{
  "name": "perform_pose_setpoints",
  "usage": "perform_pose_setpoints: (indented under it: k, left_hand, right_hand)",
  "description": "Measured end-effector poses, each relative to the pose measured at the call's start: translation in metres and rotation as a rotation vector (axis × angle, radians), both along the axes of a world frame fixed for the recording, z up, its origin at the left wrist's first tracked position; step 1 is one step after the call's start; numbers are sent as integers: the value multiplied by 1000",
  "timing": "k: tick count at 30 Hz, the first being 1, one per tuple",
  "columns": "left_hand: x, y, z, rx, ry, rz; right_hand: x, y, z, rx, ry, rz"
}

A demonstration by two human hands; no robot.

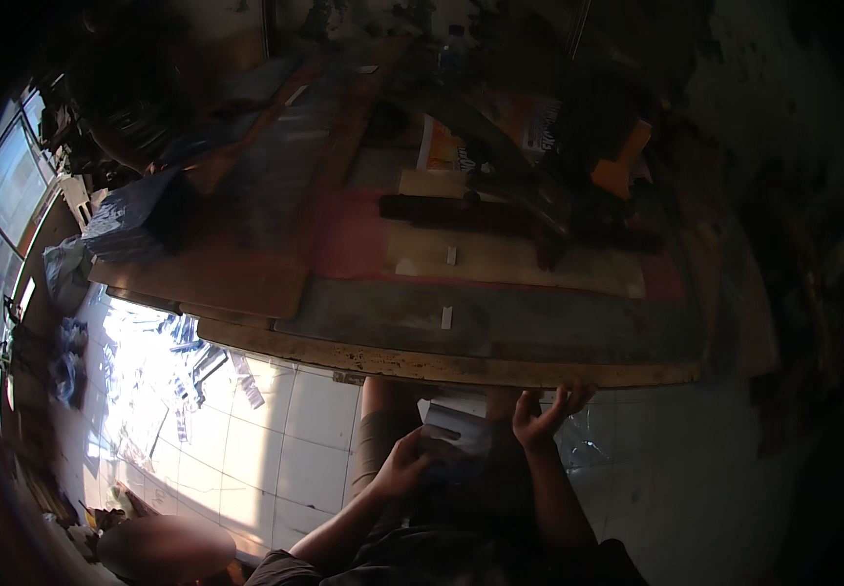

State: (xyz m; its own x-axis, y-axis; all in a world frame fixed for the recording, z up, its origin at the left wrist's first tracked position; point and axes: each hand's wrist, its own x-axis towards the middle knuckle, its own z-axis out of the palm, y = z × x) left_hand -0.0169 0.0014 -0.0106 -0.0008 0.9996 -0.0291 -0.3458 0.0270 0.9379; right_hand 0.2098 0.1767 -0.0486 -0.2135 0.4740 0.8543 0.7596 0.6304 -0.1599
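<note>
My left hand point(407, 467) is closed on the near left side of a thin grey sheet point(459, 422), held low over my lap. The sheet looks smooth, with a dark slot or mark across it; its exact kind cannot be made out. To its right, my right hand point(542, 418) is raised just under the table's front edge, fingers apart and nothing visible in them. Above both hands is the worn wooden table edge point(442, 369). Two small white slips lie on the tabletop, one near slip point(446, 317) and one farther slip point(451, 256).
A long dark bar-like tool point(422, 208) lies across a yellowish board point(520, 269) on a pink sheet point(344, 234). Beyond are an orange piece point(622, 161) and a bottle point(455, 47). Plastic bags point(68, 269) stand at left; scraps point(183, 376) litter the sunlit floor.
</note>
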Motion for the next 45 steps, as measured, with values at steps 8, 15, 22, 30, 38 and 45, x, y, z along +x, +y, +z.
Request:
perform_pose_setpoints:
  k: [8, 15, 22, 30, 38, 45]
  left_hand:
    - [1, 5, 15, 70, -18, -18]
    - [7, 4, 0, 66, -45, 5]
    - [7, 5, -8, 112, -50, -10]
    - [10, 0, 3, 154, -35, 16]
    - [9, -3, -8, 151, -49, 48]
    - [12, 0, 6, 168, -85, 23]
  right_hand:
    - [5, -24, 39, -197, -58, -56]
    - [-3, -42, 186, -362, -197, -92]
    - [-76, 73, 213, -422, -280, 420]
    - [-144, 212, 168, -730, -375, 360]
    - [-148, 259, 127, -673, -274, 454]
    - [-140, 251, 133, -783, -137, 484]
